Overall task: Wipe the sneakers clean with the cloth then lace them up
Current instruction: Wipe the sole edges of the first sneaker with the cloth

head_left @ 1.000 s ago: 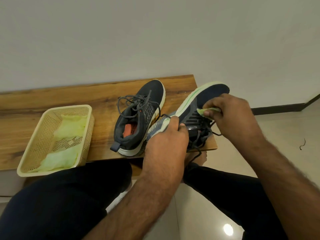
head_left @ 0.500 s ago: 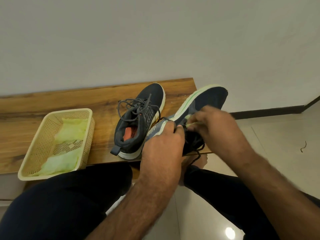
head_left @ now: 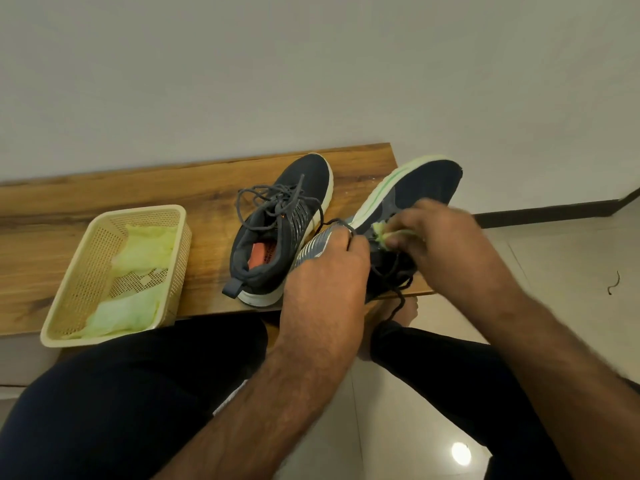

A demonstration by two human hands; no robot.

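Left hand [head_left: 323, 271] grips the heel end of the tilted sneaker [head_left: 408, 199] over the bench [head_left: 104, 202] edge, while the right hand [head_left: 440, 244] pinches the green cloth [head_left: 381, 233] against its side. The other sneaker [head_left: 280, 226] sits just left of the left hand, the basket [head_left: 83, 271] farther left.

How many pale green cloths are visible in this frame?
3: two pale green cloths lie in the cream plastic basket, and one is pinched in the right hand against the tilted dark sneaker. More may be hidden.
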